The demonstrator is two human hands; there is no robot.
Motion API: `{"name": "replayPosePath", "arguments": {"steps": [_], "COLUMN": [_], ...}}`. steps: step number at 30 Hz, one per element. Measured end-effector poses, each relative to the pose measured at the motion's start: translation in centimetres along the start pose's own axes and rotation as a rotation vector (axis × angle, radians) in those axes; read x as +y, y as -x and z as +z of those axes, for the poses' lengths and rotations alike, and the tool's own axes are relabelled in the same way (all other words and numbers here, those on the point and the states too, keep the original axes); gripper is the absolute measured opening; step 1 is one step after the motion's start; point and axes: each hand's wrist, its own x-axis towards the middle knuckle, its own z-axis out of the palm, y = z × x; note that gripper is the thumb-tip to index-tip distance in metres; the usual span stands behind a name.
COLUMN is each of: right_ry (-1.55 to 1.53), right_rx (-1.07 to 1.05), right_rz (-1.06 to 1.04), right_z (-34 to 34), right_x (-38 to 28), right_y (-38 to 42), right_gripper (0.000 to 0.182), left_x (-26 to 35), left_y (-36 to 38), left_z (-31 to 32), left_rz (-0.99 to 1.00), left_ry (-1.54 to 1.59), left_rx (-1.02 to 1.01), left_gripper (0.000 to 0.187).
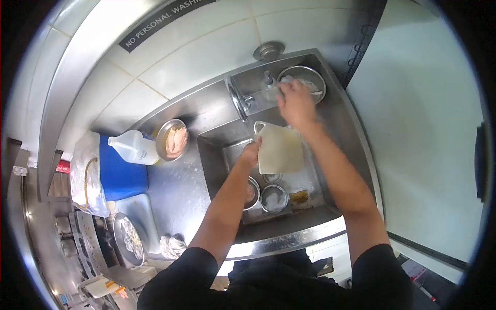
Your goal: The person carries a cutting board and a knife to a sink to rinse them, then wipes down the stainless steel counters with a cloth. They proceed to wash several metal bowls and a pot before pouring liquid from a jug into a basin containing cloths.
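My left hand [251,153] grips the left edge of a pale cutting board [280,150], held over the metal sink [217,155]. My right hand [297,103] is raised above the sink's back right corner, beside a clear pump bottle [269,88] and just in front of a round metal bowl [316,77] with whitish contents. Its fingers are bent together, and whatever they may hold is too small to make out. Below the board, small metal bowls [274,199] and a yellow-brown sponge [299,196] lie in the sink.
The faucet [237,101] stands behind the sink. On the left counter are a bowl of raw meat [175,141], a plastic jug [135,146], a blue container [121,173], a metal bowl with cloth-like contents [128,240] and a crumpled cloth [172,246].
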Motion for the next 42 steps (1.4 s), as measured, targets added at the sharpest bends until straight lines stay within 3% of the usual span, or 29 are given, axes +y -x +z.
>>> {"name": "replayPosePath", "arguments": {"steps": [1,3,5,6,8,9,11,13,15,16,19,22,26,28,31,34,37,39,41,42], "right_ry": [-0.103,-0.473,-0.607,-0.693,-0.85,-0.751,-0.881,-0.919,-0.638,-0.501,-0.867,-0.747,-0.824,-0.747,-1.017,-1.009,-0.849,-0.591,-0.578,-0.691], "right_rx": [-0.094,-0.561,-0.626,-0.727,-0.934,-0.796,-0.933,-1.156,-1.054,-0.999,-1.132,-0.931,-1.068,-1.038,-0.966,-1.069,-0.723,-0.371,-0.233,-0.262], "right_rz": [0.04,0.164,0.017,0.114,0.323,0.326,0.317,0.329,0.285,0.261,0.301,0.329,0.252,0.223,0.34,0.416,0.446,0.326,0.368,0.461], "right_z": [1.3,6.6,10.5,10.8,11.2,12.1,10.0,7.1,2.5,0.9,3.1,2.0,3.9,3.7,5.6,8.8,13.0,22.6,26.5,26.4], "right_x": [-1.0,-1.8,-3.7,-4.7,-5.6,-5.2,-5.4,-5.9,-7.6,-8.3,-6.9,-7.6,-6.8,-6.5,-5.2,-3.2,-1.6,2.0,2.1,1.6], "right_y": [1.3,3.8,6.5,6.2,5.3,4.4,3.8,2.6,0.6,0.0,0.2,-0.3,0.2,0.0,0.4,0.5,1.1,1.6,1.0,0.1], "right_gripper": [0.025,0.018,0.015,0.015,0.014,0.017,0.019,0.024,0.024,0.025,0.027,0.028,0.025,0.023,0.023,0.027,0.025,0.032,0.036,0.036], "left_x": [0.1,-0.2,-1.5,-0.6,0.4,2.1,4.7,3.8,4.2,6.7,8.3,8.4,7.5,8.9,8.8,8.3,7.4,7.0,6.9,7.1], "left_y": [0.6,0.7,-1.4,-0.6,0.7,2.9,5.2,3.6,3.1,6.1,7.0,6.1,5.7,10.0,14.6,20.5,25.0,28.3,31.6,32.9], "left_z": [-0.6,-2.2,-6.1,-6.8,-7.0,-5.4,-3.2,-4.3,-3.4,-0.1,1.6,1.7,-1.2,-0.5,-3.0,-5.3,-9.0,-8.6,-8.0,-7.7], "left_rz": [0.007,0.05,0.124,0.297,0.241,0.126,0.04,0.318,0.409,0.356,0.28,0.288,0.456,0.354,0.257,0.307,0.392,0.517,0.563,0.558], "left_ry": [-0.007,-0.053,-0.148,-0.62,-0.944,-0.895,-0.872,-0.985,-1.07,-1.104,-1.036,-1.067,-0.963,-0.987,-0.889,-0.706,-0.71,-0.579,-0.555,-0.593], "left_rx": [0.0,0.04,0.121,0.183,0.294,0.278,0.219,0.16,0.088,0.05,-0.018,0.005,-0.048,0.079,0.295,0.488,0.662,0.696,0.757,0.799], "left_gripper": [0.056,0.054,0.054,0.056,0.06,0.061,0.065,0.064,0.062,0.059,0.056,0.054,0.052,0.05,0.049,0.051,0.049,0.048,0.046,0.045]}}
